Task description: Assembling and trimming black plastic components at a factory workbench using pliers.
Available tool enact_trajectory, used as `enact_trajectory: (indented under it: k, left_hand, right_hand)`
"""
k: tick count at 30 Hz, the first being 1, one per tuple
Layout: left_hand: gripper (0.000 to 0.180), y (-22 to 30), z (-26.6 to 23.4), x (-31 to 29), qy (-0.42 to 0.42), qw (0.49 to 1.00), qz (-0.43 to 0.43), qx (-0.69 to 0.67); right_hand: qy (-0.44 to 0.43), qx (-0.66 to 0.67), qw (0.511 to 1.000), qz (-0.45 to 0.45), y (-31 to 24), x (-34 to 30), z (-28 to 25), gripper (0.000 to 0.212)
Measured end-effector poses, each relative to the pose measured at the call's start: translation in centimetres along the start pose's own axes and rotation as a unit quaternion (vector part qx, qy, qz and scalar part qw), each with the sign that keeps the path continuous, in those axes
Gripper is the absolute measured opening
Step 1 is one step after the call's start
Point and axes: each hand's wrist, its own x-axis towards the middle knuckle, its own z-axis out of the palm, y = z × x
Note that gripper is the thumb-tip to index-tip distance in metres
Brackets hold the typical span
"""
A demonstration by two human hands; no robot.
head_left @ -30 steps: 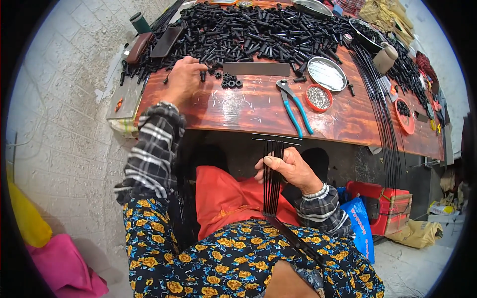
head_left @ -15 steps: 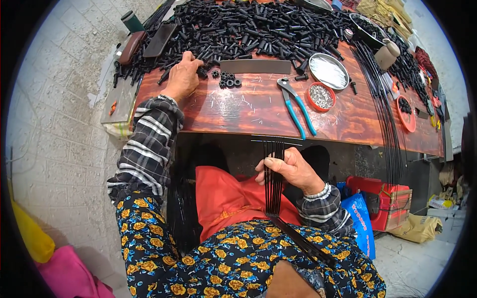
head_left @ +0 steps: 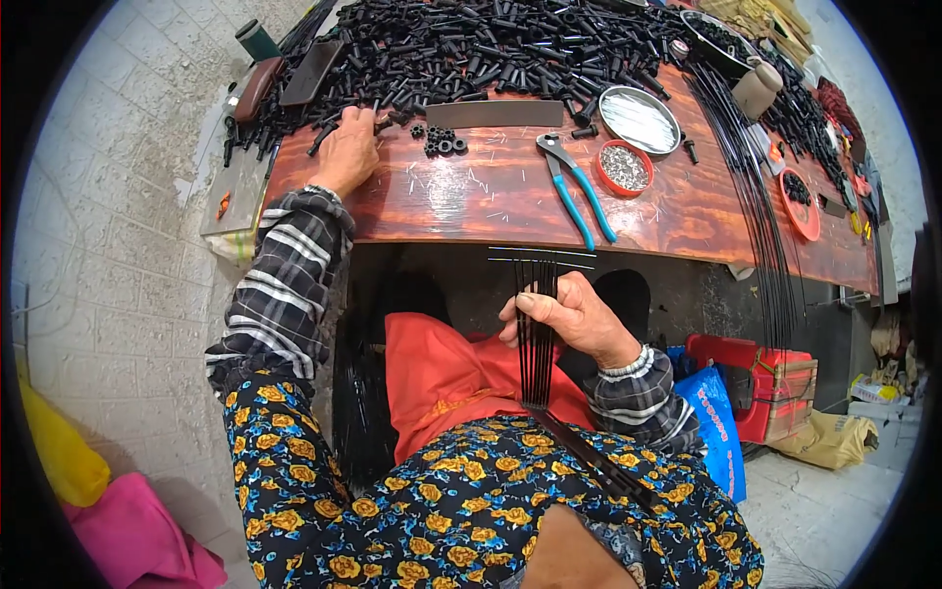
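Observation:
My right hand (head_left: 579,319) is closed around a bundle of thin black rods (head_left: 536,368), held over my lap below the table edge. Two thin pale wires (head_left: 540,257) lie across the rods' upper ends. The lower ends meet a longer dark strip (head_left: 599,461) resting against my flowered apron. At the near left edge of a heap of black tubular parts (head_left: 471,59), my left hand (head_left: 348,155) rests with its fingers curled. A dark part shows beside its fingertips; whether it is gripped is hidden. Small black rings (head_left: 444,145) lie to the right of that hand.
Blue-handled pliers (head_left: 574,191) lie near the table's front edge. Beside them stand a red dish of small metal bits (head_left: 624,167) and a round tin of pale pins (head_left: 640,120). Long black rods (head_left: 756,196) overhang the edge at right. A grey bar (head_left: 496,114) borders the heap.
My left thumb, which stuck out to the right, is now tucked in at the heap's edge. The right hand keeps its hold on the rods. The whole view has shifted slightly.

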Motion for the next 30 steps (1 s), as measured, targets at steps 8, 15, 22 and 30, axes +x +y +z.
enact_trajectory:
  k: [8,15,22,30]
  left_hand:
    - [0.033,0.7,-0.2,2.2,0.066,0.943,-0.226,-0.233]
    - [0.048,3.0,1.0,4.5,0.048,0.957,-0.193,-0.211]
    - [0.056,1.3,2.3,4.6,0.015,0.958,-0.207,-0.198]
    - [0.037,1.6,2.4,3.2,0.023,0.967,-0.164,-0.191]
  right_hand:
    - [0.003,-0.013,1.0,-0.012,0.2,0.2,-0.5,0.033]
    - [-0.012,-0.002,1.0,-0.021,0.3,0.2,-1.2,0.031]
    - [-0.018,-0.006,0.999,-0.031,0.2,0.4,-0.9,0.032]
    - [-0.023,-0.047,0.998,-0.045,-0.3,0.2,-0.8,0.033]
